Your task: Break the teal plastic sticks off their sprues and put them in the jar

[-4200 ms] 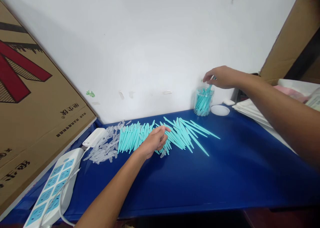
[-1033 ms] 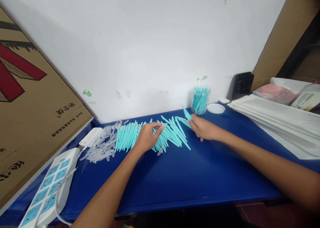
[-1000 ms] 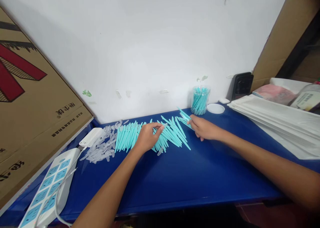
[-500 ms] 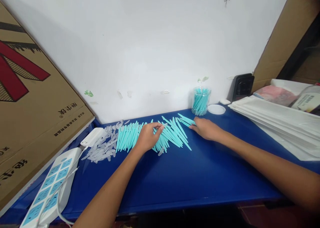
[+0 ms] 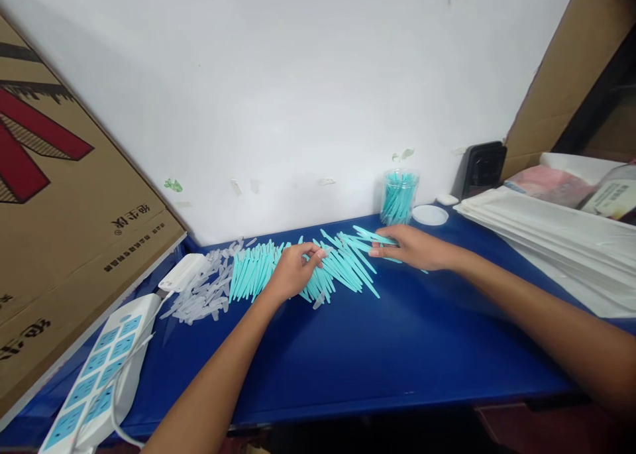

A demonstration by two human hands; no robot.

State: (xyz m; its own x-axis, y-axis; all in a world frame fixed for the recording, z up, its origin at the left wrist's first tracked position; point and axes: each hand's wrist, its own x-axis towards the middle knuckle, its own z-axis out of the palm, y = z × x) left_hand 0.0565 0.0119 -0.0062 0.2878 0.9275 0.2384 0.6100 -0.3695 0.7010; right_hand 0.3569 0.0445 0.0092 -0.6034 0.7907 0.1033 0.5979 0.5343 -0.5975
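Note:
A long row of slim turquoise sticks, shaped like eyebrow razors, lies across the blue table. My left hand is over the middle of the row, its thumb and fingers pinched on a small translucent cap. Beside the row's right end, my right hand has its thumb and fingers around a few turquoise sticks; one tip shows below the palm. How many it holds is hidden. Loose translucent caps are heaped left of the row, and another cap lies in front of it.
A clear round jar of turquoise sticks stands by the wall, its white lid alongside. At left are a power strip, a white charger and a cardboard box. White foam sheets are stacked at right.
My right hand has shifted slightly right, its thumb and fingers spreading a little around the sticks. My left hand stays almost where it was, still pinching the cap.

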